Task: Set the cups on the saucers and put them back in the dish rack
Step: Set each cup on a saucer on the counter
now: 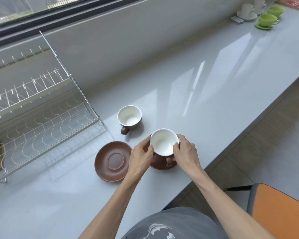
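A brown cup with a white inside (164, 141) stands on a brown saucer (160, 165), its handle toward me. My left hand (141, 156) grips the cup's left side and my right hand (186, 152) grips its right side at the rim. A second brown cup (129, 116) stands alone on the counter behind, handle toward me. An empty brown saucer (113, 161) lies to the left of my left hand. The wire dish rack (41, 118) stands at the left, with nothing on its lower shelf.
The grey counter (214, 104) runs along a wall under a window. Green cups (267, 19) and white cups (248, 10) on saucers stand at the far right end. The counter's front edge runs diagonally at right; an orange chair (281, 211) is beside me.
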Available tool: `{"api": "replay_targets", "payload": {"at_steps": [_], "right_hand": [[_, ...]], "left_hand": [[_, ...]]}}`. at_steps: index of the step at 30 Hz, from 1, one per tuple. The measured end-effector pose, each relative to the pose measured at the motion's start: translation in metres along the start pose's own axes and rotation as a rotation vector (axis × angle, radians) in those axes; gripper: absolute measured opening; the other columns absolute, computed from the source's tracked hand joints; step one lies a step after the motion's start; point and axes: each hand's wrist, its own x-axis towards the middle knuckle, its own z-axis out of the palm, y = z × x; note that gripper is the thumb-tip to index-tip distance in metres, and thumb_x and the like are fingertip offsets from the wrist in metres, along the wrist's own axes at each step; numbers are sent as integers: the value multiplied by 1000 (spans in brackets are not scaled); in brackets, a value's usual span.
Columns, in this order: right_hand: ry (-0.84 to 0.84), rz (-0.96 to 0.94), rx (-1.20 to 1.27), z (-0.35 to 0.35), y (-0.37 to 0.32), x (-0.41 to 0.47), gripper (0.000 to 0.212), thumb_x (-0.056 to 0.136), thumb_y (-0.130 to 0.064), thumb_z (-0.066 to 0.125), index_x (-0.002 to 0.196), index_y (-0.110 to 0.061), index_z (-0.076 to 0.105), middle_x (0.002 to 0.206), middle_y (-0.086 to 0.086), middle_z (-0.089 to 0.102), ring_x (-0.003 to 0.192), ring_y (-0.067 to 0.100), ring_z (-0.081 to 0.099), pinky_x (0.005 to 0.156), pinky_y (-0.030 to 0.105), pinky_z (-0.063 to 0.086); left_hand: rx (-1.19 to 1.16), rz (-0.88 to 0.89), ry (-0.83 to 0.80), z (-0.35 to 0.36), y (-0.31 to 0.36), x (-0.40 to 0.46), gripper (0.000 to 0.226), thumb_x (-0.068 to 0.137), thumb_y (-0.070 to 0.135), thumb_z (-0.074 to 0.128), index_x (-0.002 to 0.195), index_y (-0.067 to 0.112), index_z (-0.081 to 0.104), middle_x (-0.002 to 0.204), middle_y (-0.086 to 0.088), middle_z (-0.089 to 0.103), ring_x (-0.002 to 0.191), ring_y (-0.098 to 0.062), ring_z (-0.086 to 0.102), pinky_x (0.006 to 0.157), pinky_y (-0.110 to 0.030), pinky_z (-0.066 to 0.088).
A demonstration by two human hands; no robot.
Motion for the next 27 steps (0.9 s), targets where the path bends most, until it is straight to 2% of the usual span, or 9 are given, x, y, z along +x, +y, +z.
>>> {"api": "replay_targets", "payload": {"at_steps": [3,6,8,10,14,17,20,24,27], "right_hand": [[5,22,18,5,3,-9,42,94,-12,38,133,-15,52,100,19,69,94,41,60,79,43,49],[-1,42,48,10,4,-14,43,94,-14,37,135,-16,51,99,18,69,88,40,64,81,44,52],[-2,44,56,13,4,-16,44,94,-15,36,136,-16,50,100,18,69,84,39,66,81,46,54],[0,48,58,15,4,-16,44,95,-15,36,136,-16,49,100,18,69,82,39,66,80,46,54],[4,46,68,14,2,-17,44,95,-15,36,138,-16,48,100,17,69,83,38,66,81,46,54],[10,50,68,14,1,-17,44,96,-16,37,139,-18,48,102,17,69,86,38,65,82,46,53],[7,67,84,16,2,-14,45,95,-19,36,139,-22,47,100,15,68,82,38,66,79,47,55],[-3,55,89,15,4,-13,43,95,-22,35,137,-24,48,99,14,68,81,37,67,78,47,56],[7,17,-3,11,6,-12,40,97,-21,38,136,-21,48,100,14,70,89,39,64,80,43,52]], "left_hand": [[-26,-45,17,0,-8,-5,51,86,29,51,136,34,62,84,7,70,66,-17,77,89,-46,61],[-52,-82,27,0,-15,-6,53,86,32,52,138,32,61,91,-12,66,71,-22,78,86,-44,63],[-47,-89,37,-1,-19,-6,52,89,29,53,140,30,59,104,-23,66,78,-24,78,81,-38,65],[-54,-90,43,-1,-22,-6,51,90,27,54,141,29,59,106,-24,66,84,-25,76,78,-35,65],[-54,-89,50,0,-23,-3,49,93,24,54,142,28,59,98,-20,64,88,-29,74,71,-27,64],[-60,-99,54,1,-22,-2,49,93,24,54,141,30,58,107,-28,66,88,-33,74,65,-20,61],[-57,-93,49,3,-21,-1,51,91,26,54,142,31,58,108,-27,66,88,-32,73,70,-27,64],[-47,-97,51,2,-20,1,52,84,33,54,135,35,62,100,-22,68,75,-27,72,79,-43,64],[-4,-64,36,0,-21,3,46,80,41,53,124,44,65,86,-3,67,73,-26,69,82,-50,61]]}}
